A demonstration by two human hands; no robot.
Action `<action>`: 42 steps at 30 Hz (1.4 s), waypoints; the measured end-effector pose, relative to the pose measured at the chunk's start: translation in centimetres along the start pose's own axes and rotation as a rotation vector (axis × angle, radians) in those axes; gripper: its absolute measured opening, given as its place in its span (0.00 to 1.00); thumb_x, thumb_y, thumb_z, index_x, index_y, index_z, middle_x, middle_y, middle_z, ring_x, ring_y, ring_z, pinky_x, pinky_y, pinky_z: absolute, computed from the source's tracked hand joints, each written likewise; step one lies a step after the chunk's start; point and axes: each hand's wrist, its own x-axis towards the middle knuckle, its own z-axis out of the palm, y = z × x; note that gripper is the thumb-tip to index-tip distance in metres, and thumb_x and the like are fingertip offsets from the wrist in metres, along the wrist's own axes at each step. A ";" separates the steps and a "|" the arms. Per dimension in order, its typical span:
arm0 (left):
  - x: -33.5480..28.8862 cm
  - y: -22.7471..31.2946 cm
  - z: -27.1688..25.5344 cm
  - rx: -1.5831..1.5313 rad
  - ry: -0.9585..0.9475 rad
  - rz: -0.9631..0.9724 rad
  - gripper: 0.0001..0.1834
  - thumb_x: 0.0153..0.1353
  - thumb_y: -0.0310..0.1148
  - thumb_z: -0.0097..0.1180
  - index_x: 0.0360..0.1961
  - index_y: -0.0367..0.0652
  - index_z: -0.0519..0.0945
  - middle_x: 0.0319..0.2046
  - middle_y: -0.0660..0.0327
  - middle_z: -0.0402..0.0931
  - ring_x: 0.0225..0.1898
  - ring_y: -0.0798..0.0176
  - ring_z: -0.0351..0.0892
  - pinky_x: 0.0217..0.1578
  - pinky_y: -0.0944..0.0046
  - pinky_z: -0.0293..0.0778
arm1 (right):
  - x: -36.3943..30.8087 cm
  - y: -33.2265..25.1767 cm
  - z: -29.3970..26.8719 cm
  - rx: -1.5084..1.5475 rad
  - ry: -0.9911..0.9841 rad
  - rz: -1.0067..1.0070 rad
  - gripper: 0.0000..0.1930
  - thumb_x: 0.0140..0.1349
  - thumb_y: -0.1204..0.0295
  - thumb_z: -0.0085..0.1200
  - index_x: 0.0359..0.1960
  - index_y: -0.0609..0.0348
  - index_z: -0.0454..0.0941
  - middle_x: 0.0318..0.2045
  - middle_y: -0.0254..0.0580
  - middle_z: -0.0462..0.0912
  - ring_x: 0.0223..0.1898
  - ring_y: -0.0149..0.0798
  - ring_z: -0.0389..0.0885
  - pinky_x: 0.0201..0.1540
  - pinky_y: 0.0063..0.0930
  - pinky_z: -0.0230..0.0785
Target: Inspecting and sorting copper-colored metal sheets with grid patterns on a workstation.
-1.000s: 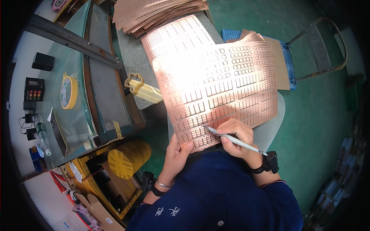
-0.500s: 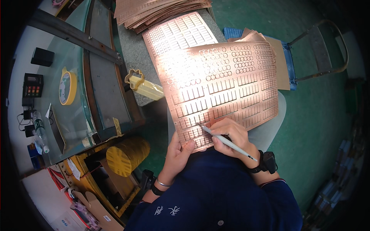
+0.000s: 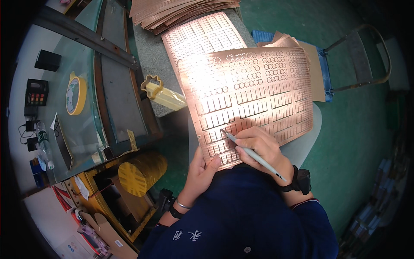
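A large copper-coloured sheet (image 3: 276, 101) with rows of circles and slot patterns lies tilted across my lap, glaring brightly at its upper left. My left hand (image 3: 198, 175) grips its near left corner, thumb on top and fingers underneath, partly hidden. In my right hand (image 3: 268, 155) is a slim, pale grey pen-like tool (image 3: 258, 159) with a dark, narrow tip. That tip meets the sheet, or hovers just over it, among the small slots at the lower left. Whether the tip is a blade cannot be made out.
A stack of copper sheets (image 3: 185, 13) and a patterned sheet (image 3: 207, 32) lie on a grey stone surface (image 3: 148, 49). Left is a glass-topped bench with a yellow tape roll (image 3: 76, 96). A yellow-wrapped cylinder (image 3: 142, 172) sits below; a blue trolley (image 3: 326, 77) stands right.
My right hand and the tool tip have moved slightly up the sheet, away from me, to a higher row of slots. My left hand keeps its grip.
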 end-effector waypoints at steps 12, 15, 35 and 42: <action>0.2 0.2 0.0 0.027 0.017 -0.021 0.23 0.63 0.25 0.45 0.58 0.32 0.57 0.52 0.55 0.67 0.53 0.67 0.67 0.55 0.66 0.62 | -0.3 -0.9 0.0 -0.130 -0.063 -0.012 0.16 0.39 0.82 0.58 0.34 0.62 0.75 0.29 0.42 0.77 0.29 0.42 0.78 0.31 0.29 0.72; 0.2 0.0 -0.1 0.023 0.007 -0.023 0.22 0.63 0.25 0.46 0.58 0.32 0.58 0.52 0.55 0.67 0.53 0.68 0.67 0.54 0.66 0.63 | -0.4 -1.4 0.0 -0.135 -0.080 0.014 0.16 0.39 0.82 0.58 0.34 0.62 0.75 0.30 0.43 0.77 0.30 0.42 0.78 0.32 0.30 0.73; 0.3 -0.1 -0.1 0.016 0.019 -0.010 0.25 0.63 0.27 0.46 0.60 0.33 0.55 0.52 0.56 0.67 0.52 0.67 0.68 0.53 0.66 0.65 | -0.2 -0.9 0.1 -0.172 -0.021 -0.031 0.14 0.43 0.81 0.57 0.36 0.68 0.75 0.30 0.46 0.76 0.30 0.42 0.78 0.31 0.28 0.72; 0.5 -0.6 -0.4 0.012 0.037 0.004 0.23 0.63 0.26 0.46 0.58 0.32 0.58 0.51 0.56 0.69 0.51 0.68 0.69 0.53 0.67 0.65 | -2.3 -0.4 -2.3 0.265 0.365 0.345 0.04 0.57 0.79 0.49 0.32 0.67 0.72 0.26 0.46 0.78 0.27 0.33 0.78 0.28 0.22 0.69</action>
